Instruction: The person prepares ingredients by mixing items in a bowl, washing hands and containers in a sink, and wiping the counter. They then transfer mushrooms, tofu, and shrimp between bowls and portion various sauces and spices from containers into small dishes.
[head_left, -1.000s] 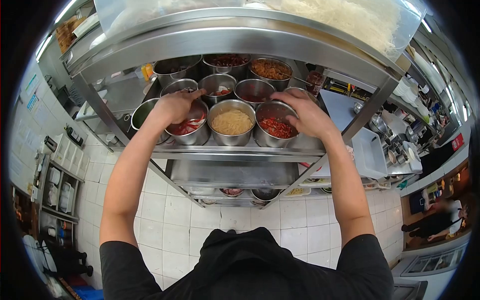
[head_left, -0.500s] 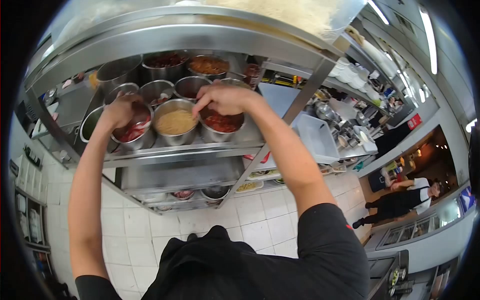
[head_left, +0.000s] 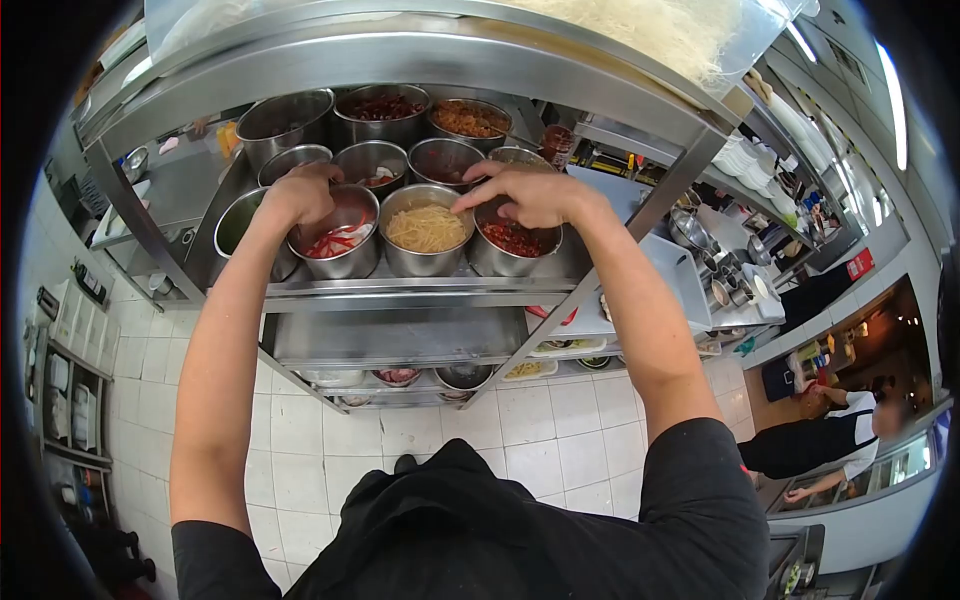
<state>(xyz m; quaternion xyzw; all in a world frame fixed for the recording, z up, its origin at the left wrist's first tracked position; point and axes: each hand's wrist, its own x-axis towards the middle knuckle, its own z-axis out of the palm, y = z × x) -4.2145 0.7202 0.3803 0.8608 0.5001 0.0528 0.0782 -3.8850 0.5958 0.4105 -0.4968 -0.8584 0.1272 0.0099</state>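
Note:
Steel bowls stand in rows on a steel shelf (head_left: 400, 295) at head height. My left hand (head_left: 300, 195) curls over the far rim of the front bowl of red pepper strips (head_left: 335, 242). My right hand (head_left: 530, 192) hovers palm down, fingers apart, over the front bowl of chopped red chilli (head_left: 512, 240). Between those two stands a bowl of pale yellow shreds (head_left: 425, 228). What my right fingertips touch is hidden under the hand.
Behind are more steel bowls (head_left: 380, 105) with dark red and orange fillings. A bag of white noodles (head_left: 660, 25) lies on the top shelf. Lower shelves hold small dishes (head_left: 462, 377). A white tub (head_left: 685, 275) sits to the right. A person in a black apron (head_left: 820, 440) stands far right.
The view swung back left and up. My right hand shifted from the chilli bowl's left edge to over its middle. My left hand stays at the pepper bowl's rim.

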